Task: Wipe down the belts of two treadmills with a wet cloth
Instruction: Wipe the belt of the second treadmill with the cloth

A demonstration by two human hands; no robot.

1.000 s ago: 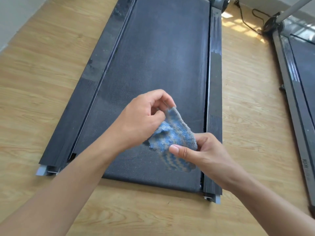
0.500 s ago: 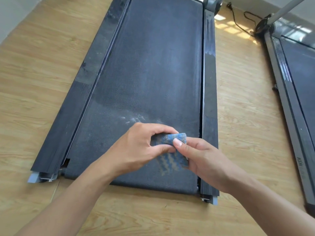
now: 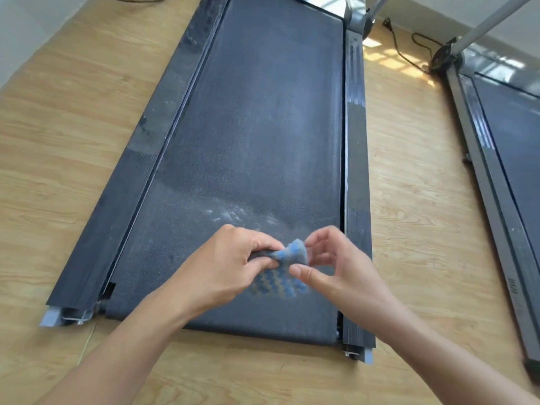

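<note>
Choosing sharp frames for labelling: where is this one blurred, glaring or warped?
Head view: motion smears the cloth, mostly its lower part, and the right hand; the left hand looks sharper; sun glares on the floor at upper right, and the second treadmill reflects light; the wide lens splays the rails of the near treadmill.

A single view is taken from the head, aimed forward and steeply down. The treadmill [image 3: 257,127] is seen lengthwise from close above its near end; a second treadmill [image 3: 514,159] is cropped at right.
</note>
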